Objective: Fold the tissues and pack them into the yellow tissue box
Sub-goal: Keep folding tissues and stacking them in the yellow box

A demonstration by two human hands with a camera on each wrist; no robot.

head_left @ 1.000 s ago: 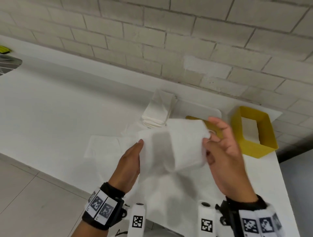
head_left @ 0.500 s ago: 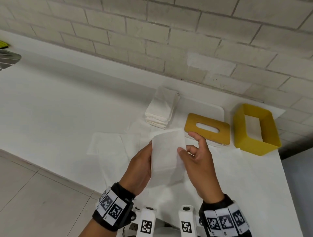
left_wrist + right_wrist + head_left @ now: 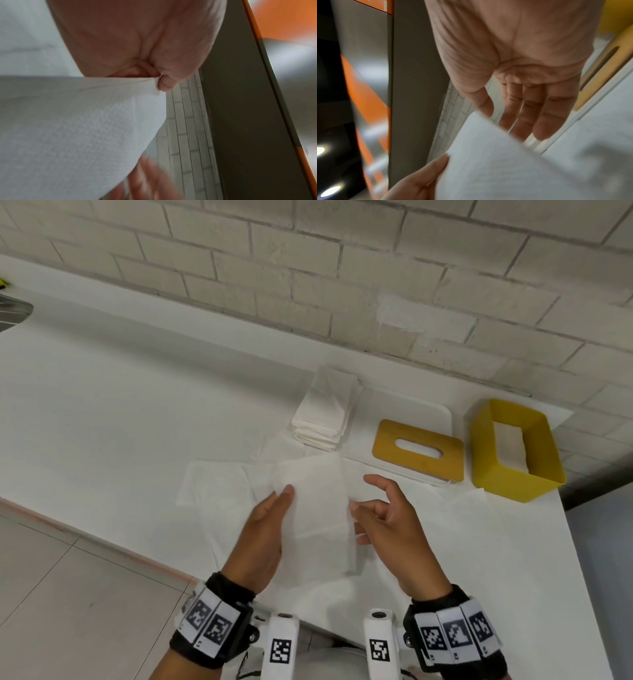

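Observation:
A folded white tissue (image 3: pixel 318 501) (image 3: pixel 77 128) (image 3: pixel 505 169) hangs just above the table, in front of me. My left hand (image 3: pixel 274 508) (image 3: pixel 164 83) pinches its left edge between thumb and fingers. My right hand (image 3: pixel 376 501) (image 3: pixel 522 108) is at the tissue's right edge with its fingers straight and spread, gripping nothing. The yellow tissue box (image 3: pixel 513 484) stands open at the right with white tissue inside. Its yellow slotted lid (image 3: pixel 387 446) (image 3: pixel 599 74) lies flat to the left of it.
A stack of folded tissues (image 3: pixel 325 416) sits behind my hands, near the brick wall. Unfolded tissues (image 3: pixel 215 484) lie spread on the white table under and left of my hands. The lid rests on a white tray (image 3: pixel 411 412). The table's front edge is close to my wrists.
The wide tissue was folded over to a narrow strip. My right hand has since released it and opened. Both hands have lowered the tissue toward the table.

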